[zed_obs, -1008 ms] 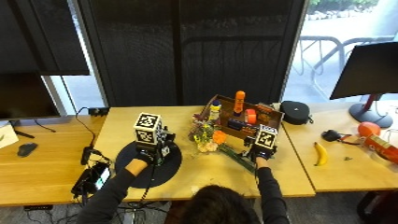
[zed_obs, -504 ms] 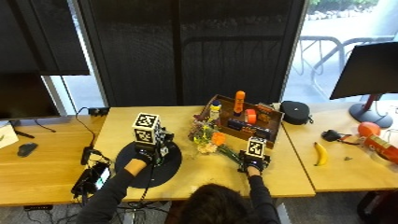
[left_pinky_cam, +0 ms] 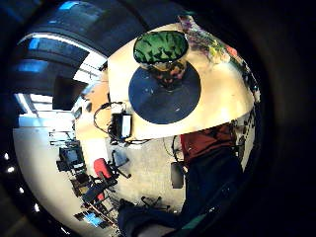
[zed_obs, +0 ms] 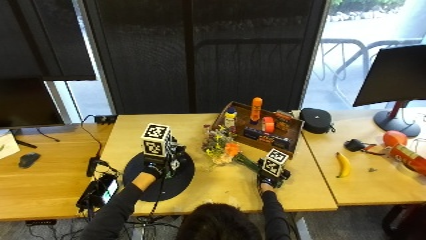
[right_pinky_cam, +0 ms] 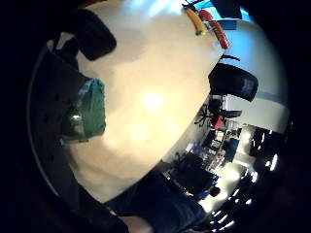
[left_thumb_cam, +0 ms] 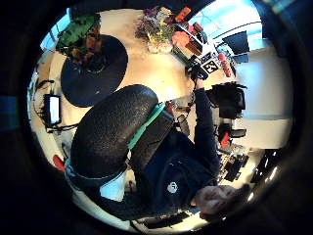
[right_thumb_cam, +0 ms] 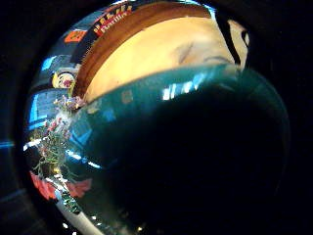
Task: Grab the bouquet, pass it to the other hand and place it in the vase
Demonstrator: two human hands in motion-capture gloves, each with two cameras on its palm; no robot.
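The bouquet [zed_obs: 221,148], yellow, orange and purple flowers on a dark green wrapped stem, lies on the light wooden table [zed_obs: 219,187] just right of centre. My right hand [zed_obs: 271,176] is down on the stem end and grips the green wrap [right_thumb_cam: 195,147], which fills its thumb side view. The green patterned vase [left_pinky_cam: 161,52] stands on a round black mat [zed_obs: 183,176] to the left. My left hand [zed_obs: 154,169] hovers over the mat beside the vase, fingers relaxed, holding nothing. The flowers [left_thumb_cam: 156,28] lie between the vase [left_thumb_cam: 80,36] and the right hand [left_thumb_cam: 198,73].
A wooden tray [zed_obs: 234,109] with bottles and cans stands behind the bouquet. A banana [zed_obs: 343,165] lies on the table to the right, beyond it a black case [zed_obs: 317,120]. A small device with cables [zed_obs: 100,190] sits at the left front edge.
My right hand has come down and toward the front edge onto the bouquet's stem end. The left hand and the vase have stayed in place.
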